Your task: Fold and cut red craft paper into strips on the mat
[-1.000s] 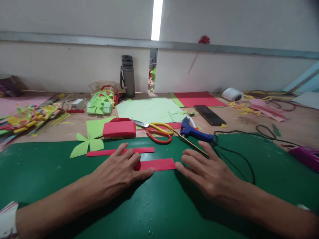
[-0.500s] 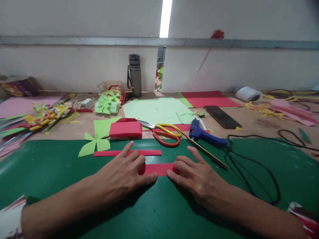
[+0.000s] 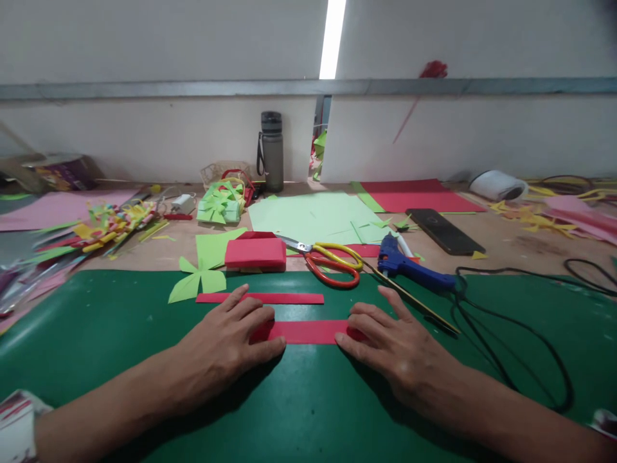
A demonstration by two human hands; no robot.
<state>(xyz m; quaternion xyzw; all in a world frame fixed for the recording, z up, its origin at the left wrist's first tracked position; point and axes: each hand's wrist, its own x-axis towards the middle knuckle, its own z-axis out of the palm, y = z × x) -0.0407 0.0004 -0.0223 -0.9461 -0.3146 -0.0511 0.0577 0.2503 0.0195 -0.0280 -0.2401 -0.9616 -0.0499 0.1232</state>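
Pressing down on the two ends of the red paper strip (image 3: 303,332), both hands are now lying flat on the green cutting mat (image 3: 120,334). The left hand (image 3: 226,341) is covering the left end with its fingers laid loosely together, not pinching, and the right hand (image 3: 395,347) is now resting its fingertips on the right end, where a second ago it was lying just beside the strip. In between it had slid further inward, so it seems the hands are smoothing or creasing the strip along its length. A second, thinner red strip (image 3: 270,298) is lying just behind, untouched. The scissors (image 3: 332,260) and the blue glue gun (image 3: 414,270) are staying near the mat's far edge on the counter (image 3: 520,247).
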